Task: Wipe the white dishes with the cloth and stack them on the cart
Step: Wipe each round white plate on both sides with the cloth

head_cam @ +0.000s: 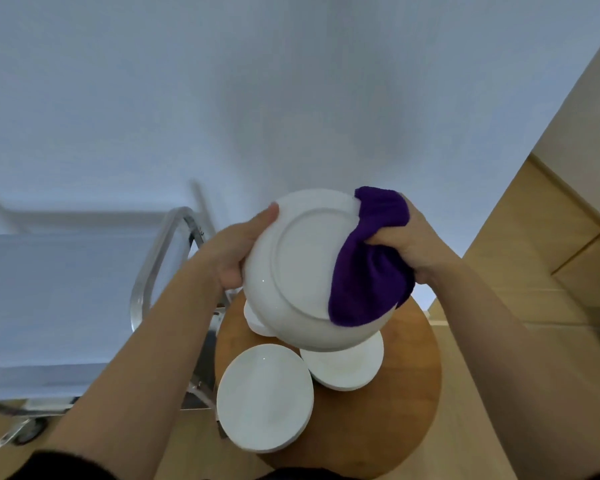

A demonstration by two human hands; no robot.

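Observation:
I hold a large white dish up in front of me, its underside with the foot ring turned toward the camera. My left hand grips its left rim, thumb over the top edge. My right hand grips a purple cloth bunched against the dish's right side; the cloth covers that rim. Below, on a round wooden table, lie a white plate at the front left and a second white plate behind it. Part of a third white dish shows under the held one.
A metal cart with a flat pale top and a curved steel handle stands to the left of the table, one wheel visible at the lower left. A white wall fills the background. Wooden panelling runs along the right side.

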